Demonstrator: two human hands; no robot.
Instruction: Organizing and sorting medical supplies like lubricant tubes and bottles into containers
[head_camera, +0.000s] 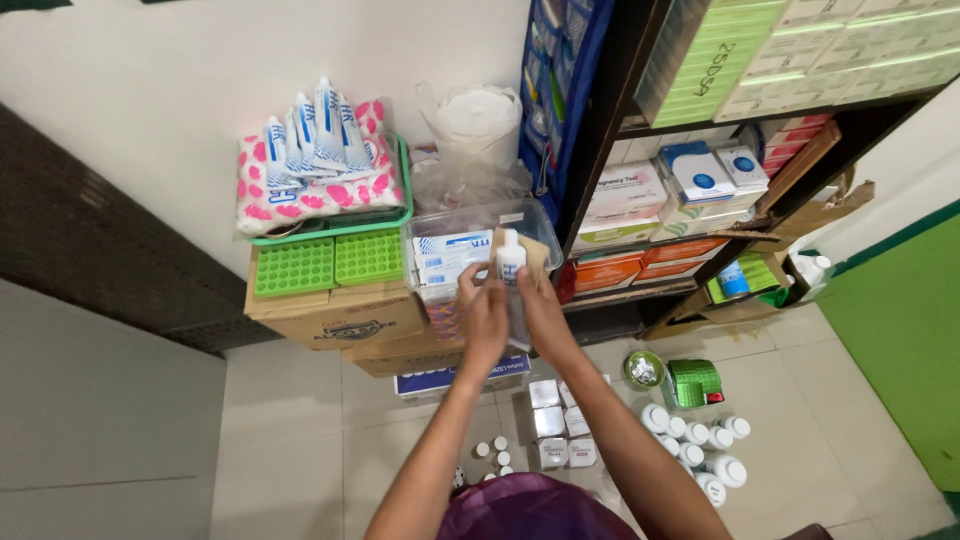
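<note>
Both hands, left (484, 318) and right (540, 305), pinched a white bottle (511, 262) with their fingers above a clear bin (430, 225).

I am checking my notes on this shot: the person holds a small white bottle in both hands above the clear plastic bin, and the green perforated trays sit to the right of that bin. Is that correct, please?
Not quite. The head view shows the green perforated trays to the left of the clear plastic bin, on a cardboard box. The rest holds: the left hand and right hand hold the small white bottle above it.
</note>
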